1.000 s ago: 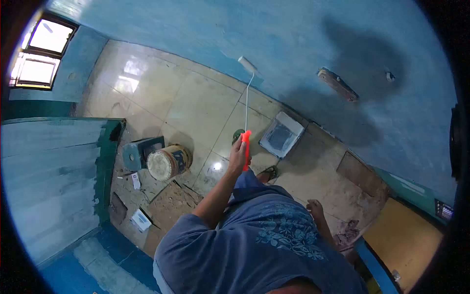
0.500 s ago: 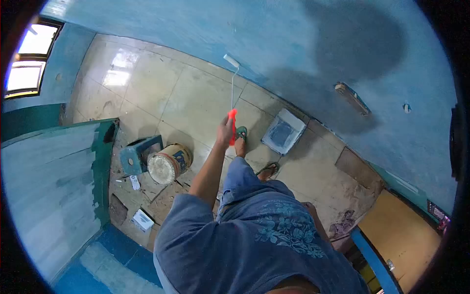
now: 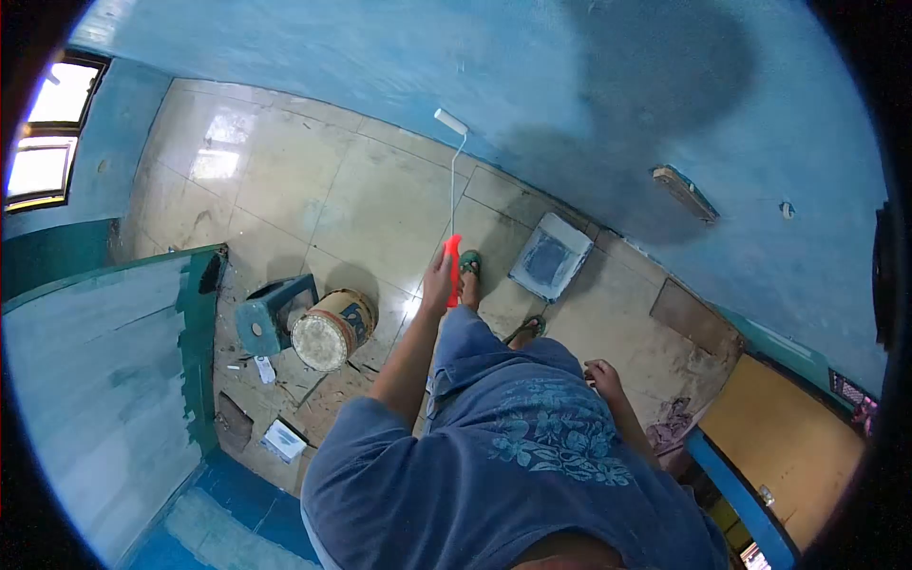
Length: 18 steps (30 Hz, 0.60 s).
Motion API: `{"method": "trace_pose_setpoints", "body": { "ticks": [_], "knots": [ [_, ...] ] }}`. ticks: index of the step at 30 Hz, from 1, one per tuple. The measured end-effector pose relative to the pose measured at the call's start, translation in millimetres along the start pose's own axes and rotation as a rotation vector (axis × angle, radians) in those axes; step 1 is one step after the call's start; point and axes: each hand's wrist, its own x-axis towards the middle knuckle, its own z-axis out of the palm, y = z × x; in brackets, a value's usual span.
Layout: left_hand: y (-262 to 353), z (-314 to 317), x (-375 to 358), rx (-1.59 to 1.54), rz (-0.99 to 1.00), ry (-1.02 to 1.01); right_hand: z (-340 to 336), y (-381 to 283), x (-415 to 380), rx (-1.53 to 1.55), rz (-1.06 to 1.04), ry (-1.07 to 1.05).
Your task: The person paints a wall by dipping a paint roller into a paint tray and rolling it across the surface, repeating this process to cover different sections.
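My left hand (image 3: 438, 281) is closed round the red handle of a paint roller (image 3: 453, 199). The roller's thin metal rod stretches away from me, and its white sleeve (image 3: 450, 121) overlaps the lower part of the blue wall (image 3: 380, 57) in this view. Beside my shirt, my right hand (image 3: 603, 376) hangs low with its fingers loosely bent and nothing visible in them. A paint tray (image 3: 551, 256) smeared with blue-grey paint lies on the tiled floor to the right of my feet, near the wall.
To my left stand a paint bucket (image 3: 332, 330) and a blue-green stool (image 3: 271, 313), with scraps and a small box (image 3: 283, 441) behind. A painted panel (image 3: 104, 351) borders the left side. A wooden piece (image 3: 686, 193) sticks out from the wall. A yellowish board (image 3: 784, 442) is at right.
My right hand has come into view from behind my shirt. My left hand, with the roller's handle, sits slightly lower in the view, while the sleeve stays by the wall.
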Motion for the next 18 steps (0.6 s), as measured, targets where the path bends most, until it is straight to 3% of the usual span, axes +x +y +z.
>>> {"method": "trace_pose_setpoints", "body": {
  "ticks": [2,6,8,11,14,16,18],
  "knots": [
    [-5,-9,11,-0.098,-0.024,-0.012,-4,-2,3,-0.100,-0.100,-0.025],
    [-21,-28,-3,0.217,-0.032,0.149,-26,26,27,-0.291,-0.298,0.027],
    [-29,-38,-31,0.761,0.005,0.259,-35,39,35,-0.200,-0.291,0.048],
    [-47,-37,-88,0.995,-0.069,0.358,-57,31,30,-0.206,-0.343,0.048],
    [-100,-48,-129,1.231,-0.054,0.330,-87,66,42,-0.220,-0.372,0.016],
    [-106,-16,-174,1.260,0.004,0.294,-112,91,58,-0.219,-0.396,-0.006],
    [-117,10,-204,1.316,0.059,0.231,-135,131,66,-0.308,-0.293,-0.002]
  ]
}}
